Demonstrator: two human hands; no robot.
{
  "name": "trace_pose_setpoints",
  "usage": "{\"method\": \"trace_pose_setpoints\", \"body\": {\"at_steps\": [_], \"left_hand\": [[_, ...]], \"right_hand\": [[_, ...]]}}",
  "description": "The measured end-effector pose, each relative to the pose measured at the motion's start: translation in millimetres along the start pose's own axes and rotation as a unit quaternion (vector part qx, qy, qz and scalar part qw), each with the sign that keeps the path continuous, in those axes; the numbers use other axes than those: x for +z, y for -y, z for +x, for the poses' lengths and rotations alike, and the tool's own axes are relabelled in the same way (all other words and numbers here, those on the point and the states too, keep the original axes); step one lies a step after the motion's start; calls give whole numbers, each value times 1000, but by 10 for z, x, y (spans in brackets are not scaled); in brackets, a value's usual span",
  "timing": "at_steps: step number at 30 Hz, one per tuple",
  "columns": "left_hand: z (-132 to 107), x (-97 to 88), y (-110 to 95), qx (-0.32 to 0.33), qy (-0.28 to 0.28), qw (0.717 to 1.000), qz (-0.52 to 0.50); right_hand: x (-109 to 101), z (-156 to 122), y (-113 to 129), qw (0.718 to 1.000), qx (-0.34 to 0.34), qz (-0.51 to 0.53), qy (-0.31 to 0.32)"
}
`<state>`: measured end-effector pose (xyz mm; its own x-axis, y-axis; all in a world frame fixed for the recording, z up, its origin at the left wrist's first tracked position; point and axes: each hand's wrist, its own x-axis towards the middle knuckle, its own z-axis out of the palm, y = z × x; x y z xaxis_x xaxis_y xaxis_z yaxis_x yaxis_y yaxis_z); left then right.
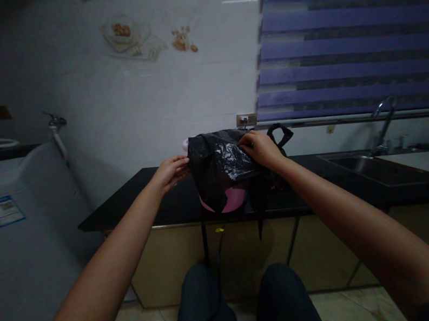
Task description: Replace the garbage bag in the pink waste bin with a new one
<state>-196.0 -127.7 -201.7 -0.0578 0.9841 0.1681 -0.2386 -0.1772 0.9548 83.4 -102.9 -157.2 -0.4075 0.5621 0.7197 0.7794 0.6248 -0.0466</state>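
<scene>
A black plastic bag point(224, 156) drapes over a pink object point(229, 200) that rests on the dark countertop. Only the lower front of the pink object and a pale bit at the upper left show, so its kind is hidden. At the bag's left edge, my left hand point(171, 172) pinches the plastic with its fingertips. My right hand point(262, 148) grips the bag from above on its right side, thumb and fingers closed on the film. A loop of the bag's handle stands up beyond my right wrist, and a strip hangs over the counter's front edge.
The black countertop point(154, 195) runs above beige cabinets point(165, 262). A sink point(367, 165) with a tap point(385, 124) lies to the right. A washing machine point(14, 243) stands at left. Behind are a wall socket point(246, 119) and a purple-striped blind point(343, 46).
</scene>
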Motion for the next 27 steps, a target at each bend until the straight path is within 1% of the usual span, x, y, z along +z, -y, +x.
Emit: {"method": "trace_pose_setpoints", "body": {"at_steps": [10, 20, 27], "left_hand": [[-1, -34, 22, 3, 3, 1000, 12], [-29, -49, 39, 6, 8, 1000, 8], [-40, -36, 56, 5, 3, 1000, 8]], "right_hand": [[-3, -18, -16, 1000, -11, 18, -9], [-31, -23, -47, 998, 17, 50, -27], [-96, -31, -33, 997, 15, 64, -46]]}}
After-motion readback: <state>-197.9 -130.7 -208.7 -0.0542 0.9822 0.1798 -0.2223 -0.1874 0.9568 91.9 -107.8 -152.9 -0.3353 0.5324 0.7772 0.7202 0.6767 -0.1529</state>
